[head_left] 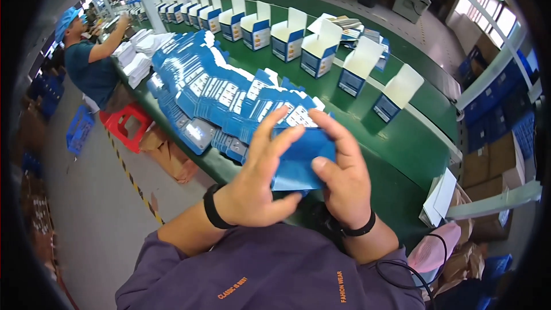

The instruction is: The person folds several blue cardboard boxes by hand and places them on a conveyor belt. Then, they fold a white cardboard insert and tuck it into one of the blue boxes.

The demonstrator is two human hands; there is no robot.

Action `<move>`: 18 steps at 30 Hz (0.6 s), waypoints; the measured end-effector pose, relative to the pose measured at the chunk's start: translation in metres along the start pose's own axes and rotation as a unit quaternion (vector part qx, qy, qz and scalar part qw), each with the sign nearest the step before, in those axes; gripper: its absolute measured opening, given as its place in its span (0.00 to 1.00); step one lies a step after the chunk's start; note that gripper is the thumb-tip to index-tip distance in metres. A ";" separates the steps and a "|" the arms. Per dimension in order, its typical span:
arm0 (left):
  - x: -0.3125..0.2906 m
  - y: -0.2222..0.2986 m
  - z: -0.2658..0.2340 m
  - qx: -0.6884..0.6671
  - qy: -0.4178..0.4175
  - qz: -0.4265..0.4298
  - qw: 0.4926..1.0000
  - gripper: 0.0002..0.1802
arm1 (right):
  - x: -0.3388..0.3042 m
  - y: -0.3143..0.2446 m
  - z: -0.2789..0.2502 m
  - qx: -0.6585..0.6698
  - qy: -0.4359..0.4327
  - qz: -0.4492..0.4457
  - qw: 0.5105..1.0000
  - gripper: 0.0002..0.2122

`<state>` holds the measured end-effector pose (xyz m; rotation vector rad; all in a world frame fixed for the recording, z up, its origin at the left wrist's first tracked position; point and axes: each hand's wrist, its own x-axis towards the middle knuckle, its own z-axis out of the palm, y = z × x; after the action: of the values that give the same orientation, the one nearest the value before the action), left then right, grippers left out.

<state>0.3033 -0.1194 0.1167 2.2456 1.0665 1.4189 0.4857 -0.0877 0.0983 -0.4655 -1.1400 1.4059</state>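
A blue cardboard carton (298,166) is between my two hands, close in front of my chest at the table's near edge. My left hand (249,181) holds its left side, fingers bent along the edge and thumb low and apart. On the other side, my right hand (349,186) grips the carton, its thumb on the near face and its fingers over the far right edge. Just beyond lies a spread pile of flat blue printed cartons (201,89). The carton's underside is partly hidden.
Open-topped blue and white boxes (318,54) stand in a long row on the green conveyor (410,143). A co-worker (92,51) in a blue cap works at the far left, near a red stool (127,125). White sheets (439,195) stand at the right edge.
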 end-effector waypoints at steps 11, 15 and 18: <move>0.011 -0.019 -0.011 -0.579 0.063 -0.363 0.728 0.41 | 0.010 -0.045 -0.038 -0.409 -0.232 -0.085 0.878 0.30; 0.010 -0.025 0.003 -0.552 0.018 -0.404 0.729 0.38 | 0.000 -0.035 -0.062 -0.556 -0.101 -0.176 0.806 0.24; -0.019 -0.029 0.015 -0.391 0.011 -0.363 0.846 0.36 | 0.008 -0.022 -0.138 -0.367 0.234 -0.205 0.877 0.16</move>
<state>0.2990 -0.1100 0.0801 1.0753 0.9383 1.2017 0.6091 -0.0350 0.0590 -0.9737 -1.2404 0.4063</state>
